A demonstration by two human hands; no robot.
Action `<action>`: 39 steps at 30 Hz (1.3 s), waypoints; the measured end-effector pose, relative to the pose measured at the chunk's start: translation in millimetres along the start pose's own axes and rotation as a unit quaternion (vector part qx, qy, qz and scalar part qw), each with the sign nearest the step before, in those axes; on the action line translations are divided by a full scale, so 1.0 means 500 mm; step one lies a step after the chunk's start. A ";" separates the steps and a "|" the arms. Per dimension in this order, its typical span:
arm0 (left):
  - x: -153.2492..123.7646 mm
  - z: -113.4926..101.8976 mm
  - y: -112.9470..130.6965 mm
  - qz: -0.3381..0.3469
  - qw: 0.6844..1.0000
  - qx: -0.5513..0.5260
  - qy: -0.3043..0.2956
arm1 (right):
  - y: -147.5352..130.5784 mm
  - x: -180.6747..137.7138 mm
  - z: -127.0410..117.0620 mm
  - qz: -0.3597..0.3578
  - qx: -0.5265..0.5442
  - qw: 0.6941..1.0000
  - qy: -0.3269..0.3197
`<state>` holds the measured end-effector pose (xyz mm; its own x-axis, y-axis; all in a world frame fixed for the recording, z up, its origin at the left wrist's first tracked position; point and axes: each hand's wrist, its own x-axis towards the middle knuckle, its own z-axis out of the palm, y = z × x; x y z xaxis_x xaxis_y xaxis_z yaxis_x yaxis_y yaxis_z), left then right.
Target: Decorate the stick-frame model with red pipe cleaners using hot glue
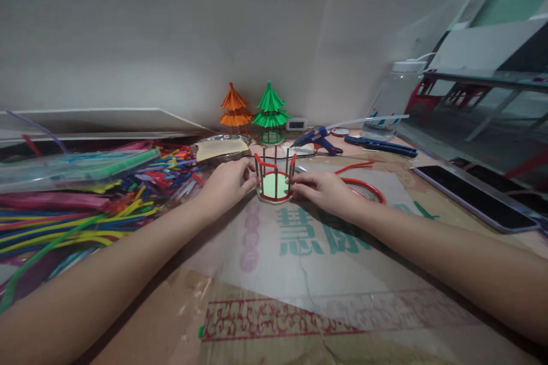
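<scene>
A small round frame (274, 185) with a pale green base, a red rim and thin upright posts stands on flattened cardboard (299, 274). My left hand (226, 182) is curled against its left side, fingertips pinching a post. On the right side, my right hand (323, 188) holds the base, fingers closed on it. Behind the frame stand two finished little pagodas, one orange (234, 109) and one green (270, 111).
A heap of coloured pipe cleaners (85, 205) and a clear bag of them (72, 168) fill the left. A blue glue gun (317, 140), blue cutter (381, 146), red wire ring (366, 187), metal dish (220, 145), plastic jar (391, 102) and phone (475, 197) lie right and behind.
</scene>
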<state>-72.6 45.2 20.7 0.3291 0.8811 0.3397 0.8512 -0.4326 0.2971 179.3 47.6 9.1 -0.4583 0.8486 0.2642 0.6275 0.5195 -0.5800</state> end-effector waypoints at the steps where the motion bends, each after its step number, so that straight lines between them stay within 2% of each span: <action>1: 0.001 0.004 -0.004 0.011 1.000 0.022 0.006 | 0.001 -0.002 0.001 -0.014 -0.010 1.000 -0.005; 5: 0.004 0.024 -0.019 0.032 0.997 0.069 0.003 | 0.003 -0.013 0.005 -0.121 -0.064 0.990 -0.022; 8: 0.003 0.031 -0.020 0.036 0.996 0.076 0.003 | -0.005 -0.020 0.002 -0.154 -0.086 0.984 -0.032; 15: -0.005 0.034 -0.012 0.038 0.996 0.080 0.007 | -0.005 -0.019 -0.015 -0.114 -0.161 0.980 -0.040; 20: -0.008 0.034 -0.008 0.038 0.996 0.075 0.003 | 0.036 0.000 -0.030 -0.102 -0.197 0.974 -0.042; 27: -0.013 0.031 -0.001 0.058 0.997 0.050 -0.014 | 0.092 0.019 -0.049 -0.079 -0.218 0.973 0.009; 32: -0.012 0.038 -0.004 0.071 0.996 0.053 -0.016 | 0.083 0.019 -0.053 -0.078 -0.224 0.972 0.000; 35: -0.010 0.046 -0.011 0.078 0.995 0.061 -0.010 | 0.072 0.024 -0.084 -0.039 -0.205 0.978 0.012; 39: -0.007 0.055 -0.023 0.078 0.995 0.057 -0.013 | 0.098 0.040 -0.162 0.008 -0.200 0.977 0.080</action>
<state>-72.2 52.2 -8.3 0.4709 0.8101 0.3494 0.8290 -0.5417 0.1389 252.1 98.4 48.5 -0.3615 0.8454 0.3933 0.8442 0.4758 -0.2468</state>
